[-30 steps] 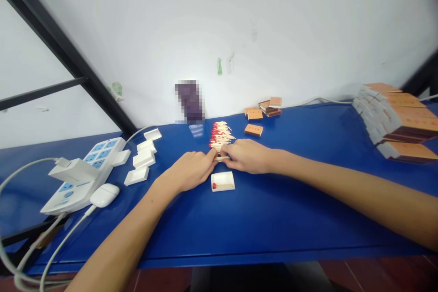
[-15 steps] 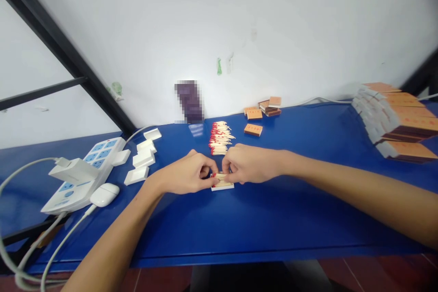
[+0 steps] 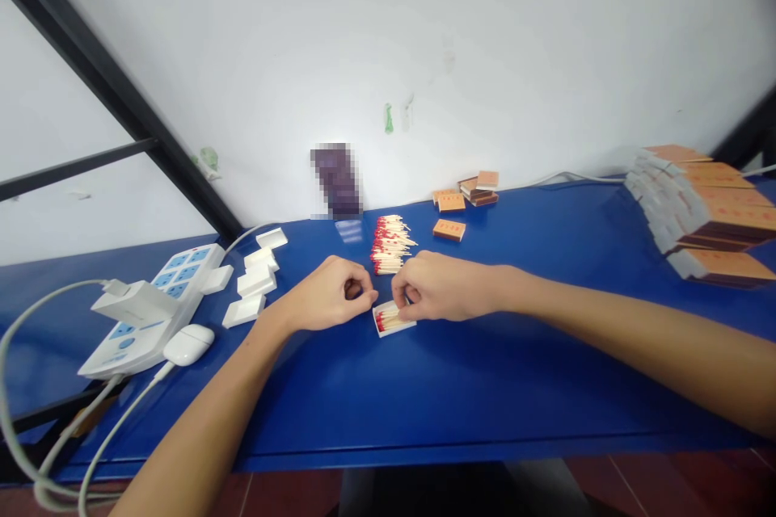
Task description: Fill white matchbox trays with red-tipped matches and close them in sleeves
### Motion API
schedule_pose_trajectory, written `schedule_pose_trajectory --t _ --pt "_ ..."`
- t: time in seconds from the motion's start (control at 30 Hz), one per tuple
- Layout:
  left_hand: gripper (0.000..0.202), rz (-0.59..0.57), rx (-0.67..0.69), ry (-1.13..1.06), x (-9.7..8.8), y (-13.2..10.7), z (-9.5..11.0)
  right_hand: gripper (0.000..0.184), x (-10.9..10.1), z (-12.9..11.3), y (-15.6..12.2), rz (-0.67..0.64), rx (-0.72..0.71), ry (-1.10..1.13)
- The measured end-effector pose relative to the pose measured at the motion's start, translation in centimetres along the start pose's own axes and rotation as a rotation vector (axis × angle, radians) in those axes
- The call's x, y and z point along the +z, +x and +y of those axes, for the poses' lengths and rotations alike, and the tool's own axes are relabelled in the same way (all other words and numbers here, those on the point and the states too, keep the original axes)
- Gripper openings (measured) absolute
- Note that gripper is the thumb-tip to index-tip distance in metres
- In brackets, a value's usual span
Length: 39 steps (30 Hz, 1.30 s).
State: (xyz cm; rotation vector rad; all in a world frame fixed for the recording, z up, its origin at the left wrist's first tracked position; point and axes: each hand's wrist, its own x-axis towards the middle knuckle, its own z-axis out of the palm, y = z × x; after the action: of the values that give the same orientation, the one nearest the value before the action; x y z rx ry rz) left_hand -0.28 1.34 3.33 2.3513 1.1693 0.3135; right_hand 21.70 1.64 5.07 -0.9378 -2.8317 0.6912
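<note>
A small white inner tray of a matchbox (image 3: 395, 332) lies on the blue table in front of me, with several red-tipped matches (image 3: 388, 319) in it, heads to the left. My right hand (image 3: 433, 287) is closed at the tray's right end, its thumb and fingertips on the matches there, partly covering them. Just left of the tray, apart from it, my left hand (image 3: 333, 293) is curled with thumb and forefinger close together; nothing shows between them. Behind the tray is a loose pile of matches (image 3: 391, 246).
White matchbox trays (image 3: 255, 281) lie at left beside a power strip (image 3: 163, 307) with a charger, cables and a white earphone case (image 3: 189, 345). Orange matchboxes (image 3: 449, 229) sit behind my right hand. Stacked matchbox sleeves (image 3: 721, 214) stand far right. A blurred purple object (image 3: 336, 182) leans against the wall.
My left hand has drawn back left, off the tray, uncovering the match heads. My right hand has stayed at the tray's right end. The tray now sits slightly tilted.
</note>
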Motion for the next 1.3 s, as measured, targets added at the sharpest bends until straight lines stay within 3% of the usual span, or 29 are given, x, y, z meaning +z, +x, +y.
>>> schedule_pose_trajectory --t 0.3,0.5,0.67,0.8,0.9,1.3 --pt "0.033 -0.086 0.003 -0.021 0.6 0.1 0.4 0.015 0.5 0.9 0.4 -0.013 -0.079 0.103" --pt "0.028 -0.119 -0.011 -0.084 1.0 0.4 0.0 0.008 0.5 0.8 0.6 0.018 0.007 0.167" --pt "0.026 -0.117 -0.024 -0.126 1.0 0.4 -0.1 0.016 0.5 1.2 0.6 0.016 0.016 0.228" --pt "0.023 -0.104 -0.034 -0.162 1.2 0.5 -0.4 0.007 0.4 1.2 0.6 0.048 0.089 0.280" --pt "0.022 -0.100 -0.054 -0.193 1.3 0.6 -0.3 0.013 0.6 1.2 0.7 0.049 0.128 0.310" --pt "0.019 -0.118 -0.065 -0.186 0.9 0.4 0.2 0.011 1.9 1.7 1.1 0.102 0.064 0.295"
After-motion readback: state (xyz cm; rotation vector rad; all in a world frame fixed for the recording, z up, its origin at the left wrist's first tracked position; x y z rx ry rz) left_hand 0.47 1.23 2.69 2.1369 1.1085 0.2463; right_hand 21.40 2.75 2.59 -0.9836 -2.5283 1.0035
